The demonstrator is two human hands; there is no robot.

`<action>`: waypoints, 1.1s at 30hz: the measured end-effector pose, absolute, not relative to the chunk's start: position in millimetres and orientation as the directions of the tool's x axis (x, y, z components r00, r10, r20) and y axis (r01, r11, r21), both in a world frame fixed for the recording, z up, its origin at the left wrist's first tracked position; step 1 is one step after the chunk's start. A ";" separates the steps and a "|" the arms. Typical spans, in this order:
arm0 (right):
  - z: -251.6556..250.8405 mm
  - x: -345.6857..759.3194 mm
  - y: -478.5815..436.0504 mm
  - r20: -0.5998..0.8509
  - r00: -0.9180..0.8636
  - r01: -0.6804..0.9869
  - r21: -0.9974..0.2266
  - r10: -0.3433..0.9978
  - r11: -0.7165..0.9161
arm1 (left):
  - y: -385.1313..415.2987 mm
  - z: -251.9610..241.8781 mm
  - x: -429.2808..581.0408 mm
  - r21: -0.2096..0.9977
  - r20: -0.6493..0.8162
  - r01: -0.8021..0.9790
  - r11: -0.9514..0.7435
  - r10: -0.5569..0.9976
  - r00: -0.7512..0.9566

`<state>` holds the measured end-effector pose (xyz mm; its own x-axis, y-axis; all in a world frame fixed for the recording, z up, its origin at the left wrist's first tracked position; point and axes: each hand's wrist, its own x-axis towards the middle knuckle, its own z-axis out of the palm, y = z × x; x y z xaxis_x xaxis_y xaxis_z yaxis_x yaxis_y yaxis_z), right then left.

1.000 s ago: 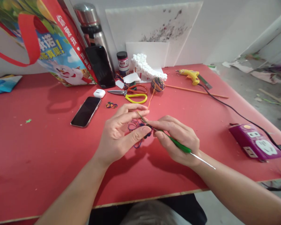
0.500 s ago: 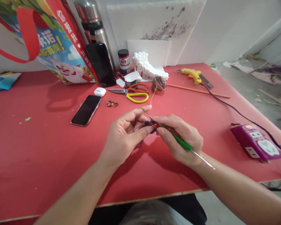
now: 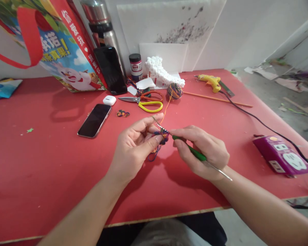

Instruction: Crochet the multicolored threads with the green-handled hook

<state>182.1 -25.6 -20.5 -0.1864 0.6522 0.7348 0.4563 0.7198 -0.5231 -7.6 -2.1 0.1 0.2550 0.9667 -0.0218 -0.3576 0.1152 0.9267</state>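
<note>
Between its thumb and fingers, my left hand (image 3: 133,147) pinches a small multicoloured crochet piece (image 3: 164,136). Yarn runs over the raised left index finger and back to a yarn ball (image 3: 174,91) behind the hands. My right hand (image 3: 202,148) grips a crochet hook (image 3: 199,154) by its green handle. The hook's metal head lies at the top edge of the piece, with loops of yarn on it, and its other metal end points toward the lower right. A loose yarn tail hangs below the piece.
Behind the hands lie scissors (image 3: 151,102), a small coloured yarn piece (image 3: 123,113), a phone (image 3: 94,120) and a white earbud case (image 3: 109,100). At right are a yellow glue gun (image 3: 210,82) and a purple power box (image 3: 282,155) with a black cable. A gift bag (image 3: 74,65) stands at back left.
My right hand has moved slightly right and down, drawing the hook back from the piece. More of the crochet piece and the loops on the hook now show.
</note>
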 end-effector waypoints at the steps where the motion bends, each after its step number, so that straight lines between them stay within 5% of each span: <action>1: -21.3 181.2 -25.9 0.738 -0.198 0.469 -0.506 0.645 0.724 | -3.1 0.1 -6.4 0.933 -0.018 -0.344 0.103 0.970 0.242; 6: -29.7 173.6 -29.6 0.741 -0.182 0.517 -0.486 0.646 0.704 | -6.2 -1.1 -3.2 0.925 -0.071 -0.355 0.134 0.980 0.183; 10: -37.5 168.2 -33.6 0.698 -0.103 0.387 -0.628 0.708 0.675 | -3.2 1.7 -5.3 0.887 -0.140 -0.399 0.233 0.959 0.248; 15: -38.0 169.1 -25.5 0.409 -0.005 -0.175 -0.899 0.912 0.402 | 1.3 6.3 -11.4 0.857 -0.152 -0.431 0.282 0.938 0.311; 19: -30.9 175.9 -10.0 0.177 -0.185 -0.474 -0.878 0.967 0.070 | 1.1 8.2 -16.1 0.865 -0.156 -0.404 0.299 0.924 0.350; 26: -25.0 198.7 1.0 0.035 -0.288 -0.411 -0.907 0.957 -0.091 | -4.8 12.3 -18.9 0.913 -0.101 -0.309 0.268 0.879 0.466; 33: -21.8 209.6 2.1 0.141 -0.346 -0.368 -0.930 0.928 0.004 | -6.1 9.5 -20.9 0.940 -0.159 -0.187 0.284 0.854 0.495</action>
